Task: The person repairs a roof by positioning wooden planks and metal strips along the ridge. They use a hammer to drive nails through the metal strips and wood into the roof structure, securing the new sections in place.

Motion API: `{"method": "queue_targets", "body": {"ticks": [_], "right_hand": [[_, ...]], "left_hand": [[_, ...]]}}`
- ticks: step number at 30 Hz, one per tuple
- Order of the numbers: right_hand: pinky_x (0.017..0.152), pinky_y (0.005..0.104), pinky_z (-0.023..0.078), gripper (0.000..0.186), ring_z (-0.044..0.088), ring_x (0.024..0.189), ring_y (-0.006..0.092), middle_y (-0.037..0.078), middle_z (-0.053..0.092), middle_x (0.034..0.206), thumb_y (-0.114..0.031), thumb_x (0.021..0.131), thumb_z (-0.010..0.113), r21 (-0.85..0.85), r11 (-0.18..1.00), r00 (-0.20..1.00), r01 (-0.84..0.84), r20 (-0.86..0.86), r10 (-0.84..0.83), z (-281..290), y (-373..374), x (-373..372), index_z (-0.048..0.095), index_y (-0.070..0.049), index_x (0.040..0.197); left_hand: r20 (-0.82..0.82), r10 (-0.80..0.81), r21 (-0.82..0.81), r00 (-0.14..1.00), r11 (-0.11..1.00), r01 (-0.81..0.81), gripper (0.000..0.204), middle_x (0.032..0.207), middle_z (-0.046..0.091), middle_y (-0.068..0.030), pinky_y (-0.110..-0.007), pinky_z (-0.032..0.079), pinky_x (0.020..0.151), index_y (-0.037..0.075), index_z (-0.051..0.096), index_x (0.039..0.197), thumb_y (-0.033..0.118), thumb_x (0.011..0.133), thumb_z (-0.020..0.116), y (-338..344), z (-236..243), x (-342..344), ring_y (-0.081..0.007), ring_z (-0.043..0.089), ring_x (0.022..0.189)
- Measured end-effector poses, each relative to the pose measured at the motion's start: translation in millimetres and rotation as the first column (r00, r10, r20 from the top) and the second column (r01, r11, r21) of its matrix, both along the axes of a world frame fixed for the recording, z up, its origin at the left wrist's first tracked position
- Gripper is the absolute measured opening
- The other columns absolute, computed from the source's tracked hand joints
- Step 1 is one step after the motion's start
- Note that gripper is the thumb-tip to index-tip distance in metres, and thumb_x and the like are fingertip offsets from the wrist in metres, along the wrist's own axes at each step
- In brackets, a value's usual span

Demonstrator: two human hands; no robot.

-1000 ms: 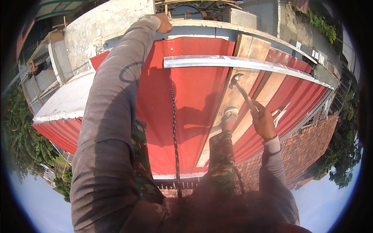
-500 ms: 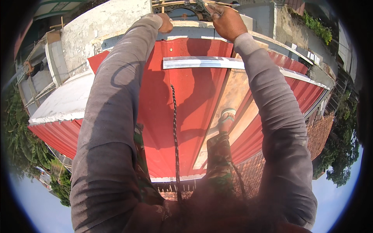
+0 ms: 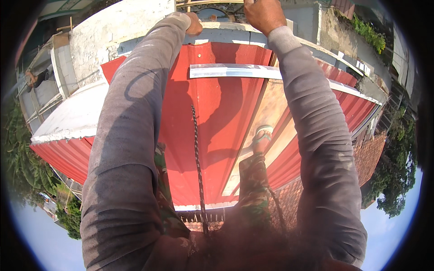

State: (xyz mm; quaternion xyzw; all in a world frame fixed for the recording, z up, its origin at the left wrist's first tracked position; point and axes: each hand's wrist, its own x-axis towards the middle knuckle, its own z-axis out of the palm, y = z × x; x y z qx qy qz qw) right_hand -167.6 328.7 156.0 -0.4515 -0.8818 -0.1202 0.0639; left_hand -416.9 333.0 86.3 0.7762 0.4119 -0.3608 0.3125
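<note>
red corrugated metal roof sheeting [image 3: 217,113] fills the middle of the frame, sloping away from the pale concrete ledge [image 3: 235,32] that runs along its top edge near the upper centre. left hand [image 3: 195,23], at the upper centre, is curled with its fingers resting on that ledge, the grey long sleeve running down to the lower left. right hand [image 3: 264,13] is just beside it at the top edge of the frame, clenched, though what it grips is cut off by the rim and cannot be told. a shiny flat metal strip [image 3: 235,71] lies across the red sheeting below both hands. a dark twisted rope [image 3: 198,167] hangs down the sheeting in the centre. right of it a long pale wooden plank [image 3: 266,117] lies on the slope, with a sandalled foot [image 3: 262,135] planted on it. a rough whitewashed wall [image 3: 108,36] stands at the upper left.
</note>
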Motion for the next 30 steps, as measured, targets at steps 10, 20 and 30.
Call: {"method": "queue_targets", "body": {"ticks": [10,20,30], "right_hand": [[0.094,0.039,0.056,0.041,0.073,0.111,0.0348,0.021,0.074,0.128,-0.02,0.109,0.057,-0.786,0.571,0.575,0.239,-0.359,-0.735,105,-132,1,0.061,-0.007,0.148],[0.052,0.0263,0.036,0.04,0.048,0.059,0.0046,-0.003,0.054,0.072,-0.017,0.11,0.058,-0.936,0.011,0.121,0.351,0.034,-0.992,182,-338,84,0.061,0.003,0.145],[0.076,0.043,0.057,0.044,0.074,0.079,0.0318,0.022,0.075,0.089,-0.029,0.106,0.061,-0.796,-0.283,0.243,0.535,0.465,-0.851,108,-330,141,0.069,0.003,0.135]], "left_hand": [[0.037,-0.028,0.054,0.999,0.998,0.026,0.038,0.116,0.077,-0.0244,-0.049,0.058,0.093,0.005,0.082,0.11,0.023,0.081,0.063,-3,-29,-3,-0.042,0.073,0.109],[0.009,0.182,-0.017,0.983,0.983,-0.182,0.046,0.131,0.073,-0.0195,-0.05,0.055,0.1,0.007,0.079,0.122,0.024,0.082,0.065,-5,21,2,-0.0391,0.071,0.119],[0.017,0.171,-0.033,0.985,0.985,-0.17,0.061,0.136,0.072,-0.0173,-0.045,0.055,0.103,0.012,0.07,0.139,0.023,0.079,0.065,-1,-11,-3,-0.0371,0.069,0.124]]}}
